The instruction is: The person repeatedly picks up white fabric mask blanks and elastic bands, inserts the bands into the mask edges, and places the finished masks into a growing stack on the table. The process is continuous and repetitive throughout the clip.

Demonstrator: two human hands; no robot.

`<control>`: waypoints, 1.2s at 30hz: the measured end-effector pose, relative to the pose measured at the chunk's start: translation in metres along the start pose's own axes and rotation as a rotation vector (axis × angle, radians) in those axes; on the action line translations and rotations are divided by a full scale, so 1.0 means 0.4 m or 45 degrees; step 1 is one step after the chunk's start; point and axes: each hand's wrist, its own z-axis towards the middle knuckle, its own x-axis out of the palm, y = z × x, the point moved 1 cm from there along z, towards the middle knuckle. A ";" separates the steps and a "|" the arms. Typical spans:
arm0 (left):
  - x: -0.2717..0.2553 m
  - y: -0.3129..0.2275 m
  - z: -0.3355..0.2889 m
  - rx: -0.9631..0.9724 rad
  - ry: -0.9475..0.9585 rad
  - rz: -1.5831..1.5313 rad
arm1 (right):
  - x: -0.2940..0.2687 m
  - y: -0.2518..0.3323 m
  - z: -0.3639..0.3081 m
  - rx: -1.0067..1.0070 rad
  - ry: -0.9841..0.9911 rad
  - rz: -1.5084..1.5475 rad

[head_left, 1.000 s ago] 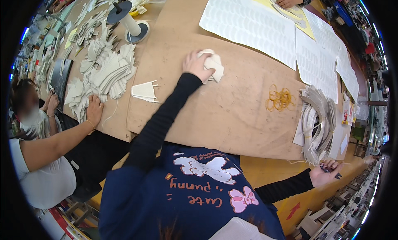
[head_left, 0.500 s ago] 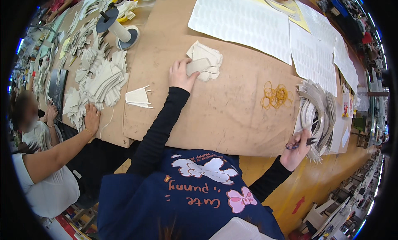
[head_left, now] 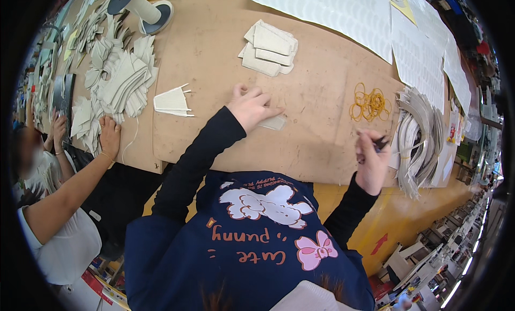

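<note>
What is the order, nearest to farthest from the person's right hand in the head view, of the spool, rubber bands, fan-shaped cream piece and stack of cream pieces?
1. Rubber bands: just beyond the right hand.
2. Stack of cream pieces: upper middle.
3. Fan-shaped cream piece: left of the left hand.
4. Spool: upper left, farthest.

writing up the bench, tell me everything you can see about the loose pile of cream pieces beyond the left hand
The pile of cream pieces holds several flat, thin pieces, fabric-like in look, overlapping unevenly so that edges and corners stick out; some corners look rounded. Overlap hides the exact count. It lies flat on the brown tabletop, beyond the left hand, with neither hand touching it.
</note>
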 end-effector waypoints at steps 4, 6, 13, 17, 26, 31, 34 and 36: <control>0.041 -0.034 -0.001 -0.213 -0.328 -0.315 | 0.095 -0.032 0.015 0.135 0.213 -0.074; 0.031 -0.064 -0.036 -0.366 -0.560 -0.309 | 0.131 -0.044 0.023 0.277 0.290 -0.145; 0.032 -0.119 -0.131 -0.893 -0.366 -1.942 | 0.250 -0.111 0.009 0.342 0.651 -0.297; 0.032 -0.071 -0.120 -0.969 -0.423 -1.960 | 0.280 -0.133 0.021 0.334 0.657 -0.348; 0.016 0.027 -0.065 -0.886 -0.570 -0.614 | 0.288 -0.158 0.080 0.434 0.396 -0.474; 0.026 0.017 -0.046 -0.993 -0.525 -0.559 | 0.296 -0.172 0.093 0.459 0.350 -0.595; 0.024 0.018 -0.044 -1.011 -0.513 -0.552 | 0.298 -0.171 0.096 0.436 0.357 -0.663; 0.022 0.020 -0.043 -1.015 -0.502 -0.548 | 0.301 -0.170 0.097 0.433 0.358 -0.640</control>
